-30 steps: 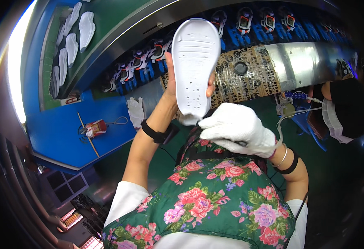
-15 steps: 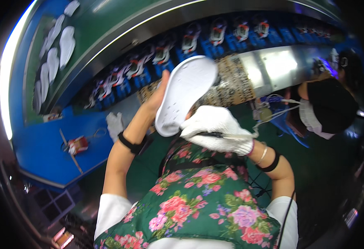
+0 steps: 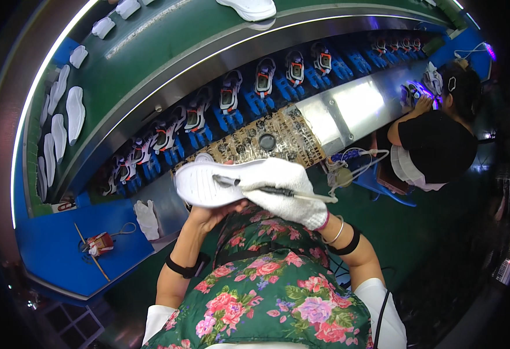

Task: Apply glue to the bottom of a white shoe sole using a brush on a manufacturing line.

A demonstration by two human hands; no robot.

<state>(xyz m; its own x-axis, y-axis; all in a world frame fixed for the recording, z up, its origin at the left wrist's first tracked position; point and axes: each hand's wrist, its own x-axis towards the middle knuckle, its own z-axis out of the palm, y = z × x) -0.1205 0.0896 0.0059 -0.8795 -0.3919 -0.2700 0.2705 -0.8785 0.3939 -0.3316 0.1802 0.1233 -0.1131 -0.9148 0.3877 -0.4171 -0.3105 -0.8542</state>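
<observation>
My bare left hand (image 3: 211, 216) grips a white shoe sole (image 3: 201, 191) from below, with fingers wrapped at its near edge. The sole lies crosswise before my apron, and its far right part is hidden behind my other hand. In a white knitted glove, my right hand (image 3: 292, 195) is closed around a slim brush (image 3: 226, 181) with a dark handle and a pale hose along it. The brush tip rests over the inner face of the sole, apparently touching it.
Shoe uppers (image 3: 230, 96) on blue holders line the rack ahead. A taped cardboard ledge (image 3: 292, 136) carries a small black round dish (image 3: 267, 141). White soles (image 3: 76, 114) lie far left; a blue table (image 3: 51, 250) stands left. A co-worker (image 3: 435, 134) works at right.
The sole has turned from nearly upright to crosswise and moved lower left. My left hand has shifted beneath it, and the brush tip now lies over its face. The view has tilted up.
</observation>
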